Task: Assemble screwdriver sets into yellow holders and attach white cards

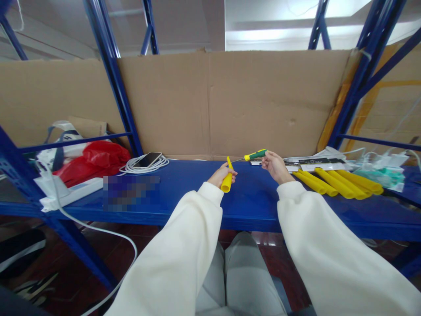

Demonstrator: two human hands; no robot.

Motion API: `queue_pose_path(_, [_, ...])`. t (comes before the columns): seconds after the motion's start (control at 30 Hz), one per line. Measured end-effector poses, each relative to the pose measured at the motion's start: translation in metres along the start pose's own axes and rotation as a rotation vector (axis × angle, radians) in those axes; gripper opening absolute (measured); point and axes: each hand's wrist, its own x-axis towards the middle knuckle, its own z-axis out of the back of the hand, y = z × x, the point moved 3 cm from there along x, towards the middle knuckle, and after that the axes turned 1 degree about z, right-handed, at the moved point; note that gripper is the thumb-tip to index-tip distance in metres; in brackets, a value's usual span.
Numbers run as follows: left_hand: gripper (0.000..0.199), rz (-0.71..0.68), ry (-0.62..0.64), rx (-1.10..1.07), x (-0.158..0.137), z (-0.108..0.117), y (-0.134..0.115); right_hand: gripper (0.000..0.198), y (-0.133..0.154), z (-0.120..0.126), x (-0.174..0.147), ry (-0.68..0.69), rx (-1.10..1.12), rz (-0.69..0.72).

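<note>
My left hand [219, 175] is closed around a yellow tube [226, 182] that stands tilted above the blue shelf top. In my right hand [274, 166] is a screwdriver [255, 155] with a green and yellow handle, gripped near the handle's end. Its thin shaft points left, toward the upper part of the tube; whether the tip touches the tube or enters it I cannot tell. Several more yellow tubes [342, 183] lie side by side on the shelf, to the right of my right hand.
Coiled white cable [144, 169] with a phone [148, 159] on it lies left, near a red plastic bag [98, 160] and a white power strip [77, 193]. Cardboard [210, 101] closes the back between blue posts [358, 83]. Flat black-and-white packages [319, 164] lie behind the tubes.
</note>
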Motion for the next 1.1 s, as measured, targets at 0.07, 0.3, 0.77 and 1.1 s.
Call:
queue_pose_path(0.07, [0.085,-0.003,0.002,-0.010,0.0005,0.0000,0.0005,0.031,-0.0008,0.0012,0.0007,-0.024,-0.016,0.024])
queue_pose_path(0.3, [0.085,0.004,-0.007,0.020,-0.0030,-0.0010,-0.0008,0.045,-0.0031,0.0040,0.0045,-0.088,-0.044,0.054])
queue_pose_path(0.77, [0.085,0.007,-0.021,0.039,-0.0078,-0.0034,-0.0020,0.045,-0.0033,0.0023,0.0008,-0.075,-0.043,0.021])
queue_pose_path(1.1, [0.082,-0.003,-0.027,0.015,-0.0088,-0.0034,-0.0021,0.031,-0.0002,-0.0004,0.0002,-0.026,0.008,-0.015])
